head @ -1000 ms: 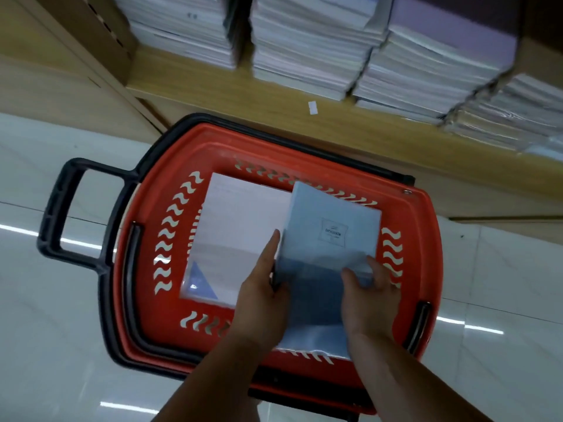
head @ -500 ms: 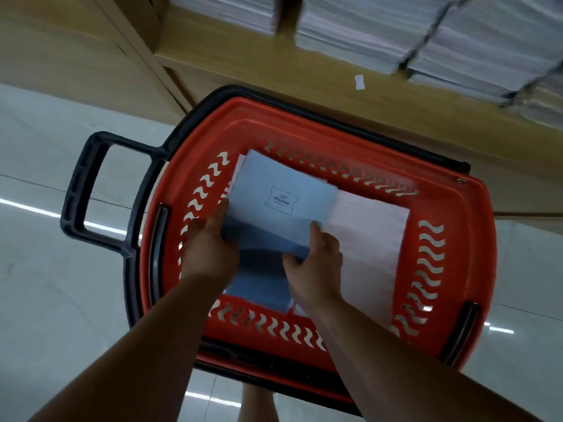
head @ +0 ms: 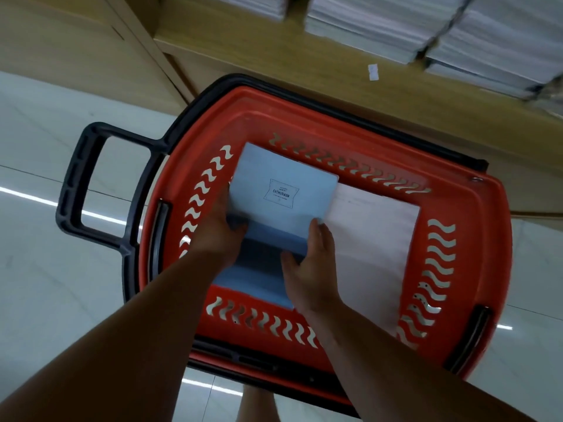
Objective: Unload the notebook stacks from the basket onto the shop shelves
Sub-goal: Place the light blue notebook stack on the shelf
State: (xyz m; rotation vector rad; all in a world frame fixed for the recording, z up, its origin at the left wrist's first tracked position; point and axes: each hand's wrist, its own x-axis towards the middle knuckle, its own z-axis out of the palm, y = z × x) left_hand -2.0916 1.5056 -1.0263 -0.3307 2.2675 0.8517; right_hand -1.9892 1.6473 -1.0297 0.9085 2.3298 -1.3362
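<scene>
The left hand (head: 217, 236) and the right hand (head: 310, 269) gripped with curled fingers the pale blue paper notebook stack (head: 283, 193), which had shifted leftward inside the red plastic basket (head: 335, 117), so lifting it to the light wooden shelf (head: 274, 65) probably remained.

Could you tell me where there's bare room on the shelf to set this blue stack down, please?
Free: the bare wooden strip along the shelf's front edge, bordered by the shelved stacks behind and the basket rim below, holding only a small white tag. Behind it is crowded, stacks nearly edge to edge with narrow gaps.
</scene>
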